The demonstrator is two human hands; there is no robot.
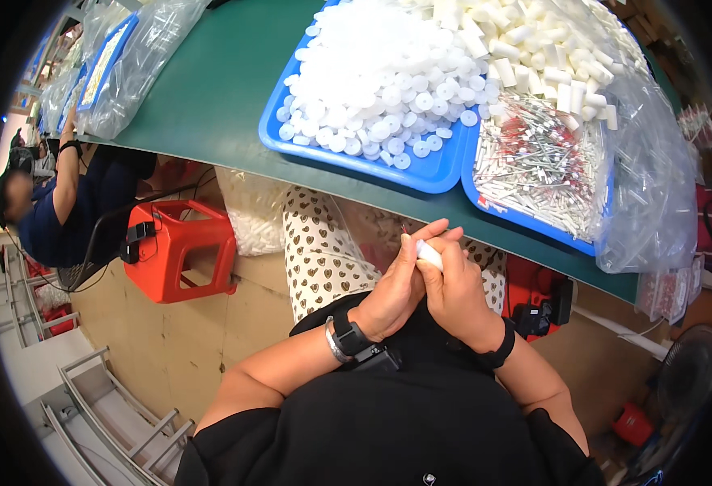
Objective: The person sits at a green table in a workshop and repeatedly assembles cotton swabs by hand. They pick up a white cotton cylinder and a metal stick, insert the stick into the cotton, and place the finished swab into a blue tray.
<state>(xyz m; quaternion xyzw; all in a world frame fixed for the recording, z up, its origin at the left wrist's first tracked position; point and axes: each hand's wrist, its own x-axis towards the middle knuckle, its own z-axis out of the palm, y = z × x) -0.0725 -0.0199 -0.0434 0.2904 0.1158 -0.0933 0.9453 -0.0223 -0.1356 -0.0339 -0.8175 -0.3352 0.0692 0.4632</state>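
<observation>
My two hands meet above my lap, just off the table's near edge. My right hand (pixel 459 292) is closed round a small white plastic cylinder (pixel 429 255), whose rounded end shows between thumb and fingers. Against it lies my left hand (pixel 394 293), its thumb and fingertips pinched together. A thin dark-red piece (pixel 405 229) pokes out at the left fingertips, too small to make out fully. Fingers hide the far side of the cylinder. Beyond them, a blue tray (pixel 432 180) bears a heap of white round discs, and cream cylinders (pixel 562 69) are piled behind.
A second blue tray (pixel 526 225) with thin white, red and metal pieces stands on the green table (pixel 202 89). Clear plastic bags (pixel 643 186) hang over its right edge. A red stool (pixel 179 255) stands left, near a seated person (pixel 48 202). A fan (pixel 690 368) is at right.
</observation>
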